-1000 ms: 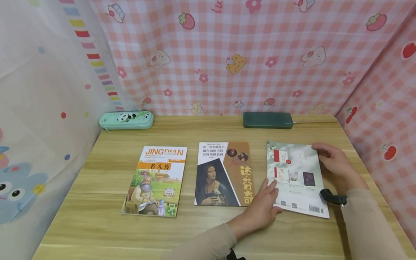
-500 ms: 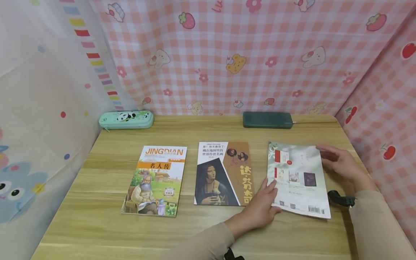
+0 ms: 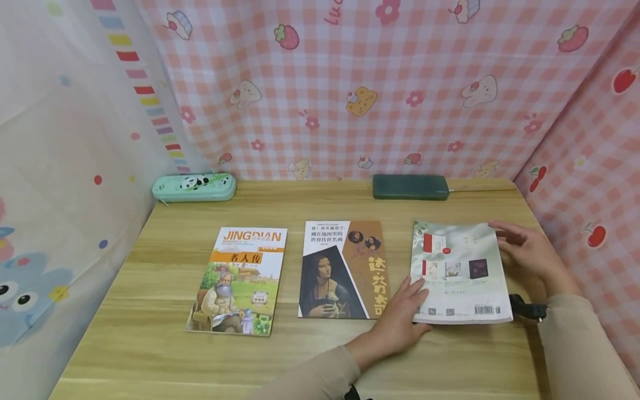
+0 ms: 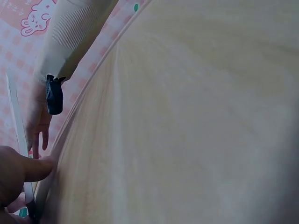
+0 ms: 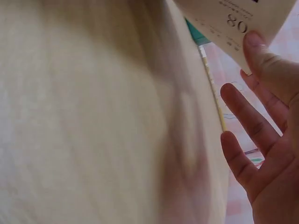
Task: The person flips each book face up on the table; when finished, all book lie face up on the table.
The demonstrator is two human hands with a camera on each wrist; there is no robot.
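A thin magazine, its pale back cover up with a barcode at the lower right, is at the right of the table, its near edge raised off the wood. My left hand holds its left edge, thumb low by the near corner; the left wrist view shows the magazine edge-on beside the thumb. My right hand pinches the far right corner. In the right wrist view, a printed page marked "08" sits between thumb and index finger, the other fingers spread.
Left of the magazine lie a brown-and-white painting book and a book with an orange band. Along the back edge are a mint panda pencil case and a dark green case with a thin stick to its right. Patterned cloth hangs behind.
The magazine's near edge has risen off the table. My right hand has shifted slightly right with the far corner; my left hand has stayed nearly in place.
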